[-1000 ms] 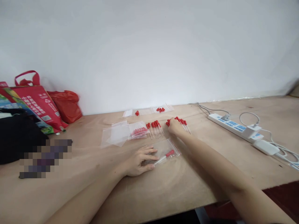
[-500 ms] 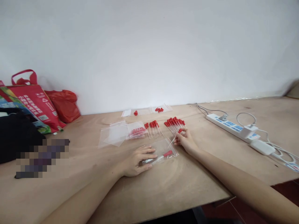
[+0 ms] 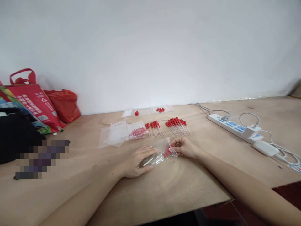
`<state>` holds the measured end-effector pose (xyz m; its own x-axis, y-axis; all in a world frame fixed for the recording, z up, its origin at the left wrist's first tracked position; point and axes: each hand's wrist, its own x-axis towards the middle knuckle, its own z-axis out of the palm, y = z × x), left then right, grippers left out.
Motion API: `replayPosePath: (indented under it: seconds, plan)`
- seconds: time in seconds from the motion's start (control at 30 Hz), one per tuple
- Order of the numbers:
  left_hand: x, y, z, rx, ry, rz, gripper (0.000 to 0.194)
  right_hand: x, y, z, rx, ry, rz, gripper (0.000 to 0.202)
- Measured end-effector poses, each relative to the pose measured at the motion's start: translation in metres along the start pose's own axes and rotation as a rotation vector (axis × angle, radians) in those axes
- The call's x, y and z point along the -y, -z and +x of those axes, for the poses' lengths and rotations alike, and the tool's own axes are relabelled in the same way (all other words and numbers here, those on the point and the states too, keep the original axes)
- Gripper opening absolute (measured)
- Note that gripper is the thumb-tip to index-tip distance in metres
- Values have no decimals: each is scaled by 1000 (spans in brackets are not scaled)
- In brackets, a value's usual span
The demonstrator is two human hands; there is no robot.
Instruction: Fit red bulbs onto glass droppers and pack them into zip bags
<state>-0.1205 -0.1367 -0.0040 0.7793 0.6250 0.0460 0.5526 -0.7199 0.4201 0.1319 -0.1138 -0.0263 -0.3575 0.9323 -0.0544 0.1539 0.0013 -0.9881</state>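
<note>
Head camera looks forward and down over the table (image 3: pixel 188 194), seemingly near.

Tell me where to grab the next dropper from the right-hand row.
Pinch the red bulb of an end dropper from above, coming from the right. The row lies flat and packed, bulbs toward the wall, thin clear stems toward you.

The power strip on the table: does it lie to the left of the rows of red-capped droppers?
No: the power strip lies to the right of the red-capped droppers, near the table's right end.
</note>
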Motion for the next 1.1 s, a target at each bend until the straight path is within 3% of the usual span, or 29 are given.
replayPosePath:
  seconds: [0.23, 0.57, 0.73, 0.8, 0.97, 1.1]
  plan:
    - [1, 0, 1, -6, -44, 4, 43, -5, 11, 5, 244, 121, -180, 43]
    - [4, 0, 0, 36, -6, 5, 36, -2, 14, 2, 350, 39, -96, 39]
    - [4, -2, 1, 18, -44, 45, 40, -5, 15, 3, 377, 94, -156, 30]
    - [3, -2, 0, 6, -44, 51, 40, -7, 21, 9, 235, 141, -249, 25]
    - [0, 0, 0, -119, -19, 86, 33, -2, 53, 38, -514, 133, -691, 11]
    - [4, -1, 0, -182, -55, 98, 30, 4, 72, 66, -732, -26, -852, 18]
